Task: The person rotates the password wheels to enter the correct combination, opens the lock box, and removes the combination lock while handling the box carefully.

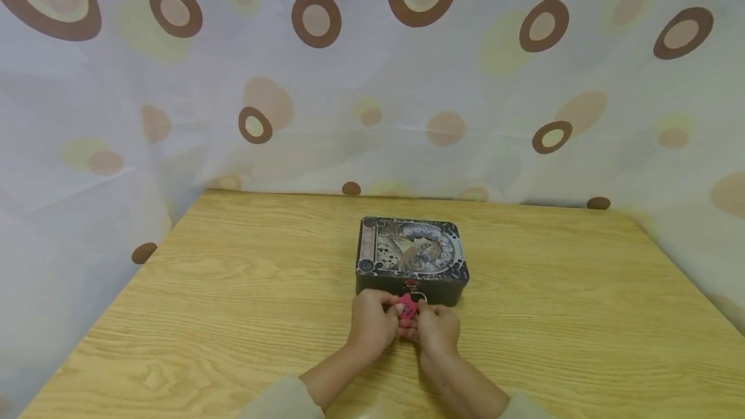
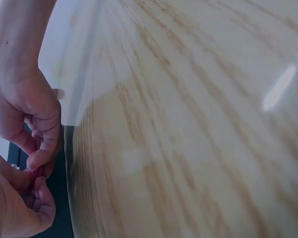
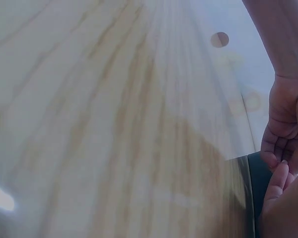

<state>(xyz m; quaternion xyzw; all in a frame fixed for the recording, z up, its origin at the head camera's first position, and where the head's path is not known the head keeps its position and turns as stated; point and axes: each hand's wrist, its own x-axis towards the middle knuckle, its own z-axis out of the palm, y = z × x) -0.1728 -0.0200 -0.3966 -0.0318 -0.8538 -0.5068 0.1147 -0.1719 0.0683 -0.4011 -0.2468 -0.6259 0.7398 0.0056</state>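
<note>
A black tin box (image 1: 412,248) with an ornate picture on its lid stands upright on the table, lid down. At its front, below the red-marked clasp (image 1: 411,283), is a small pink padlock (image 1: 409,306) with a curved silver shackle (image 1: 420,295). My left hand (image 1: 374,323) pinches the padlock's left side between thumb and fingers. From the right, my right hand (image 1: 439,330) grips it near the shackle, some fingers curled beneath. Both wrist views show the fingertips meeting close to the box's dark side; there the padlock is mostly hidden by fingers.
The wood-grain table (image 1: 233,290) extends to both sides of the box. Behind it and at the sides hangs a pale sheet (image 1: 326,96) with brown and yellow ovals, reaching the table's back edge.
</note>
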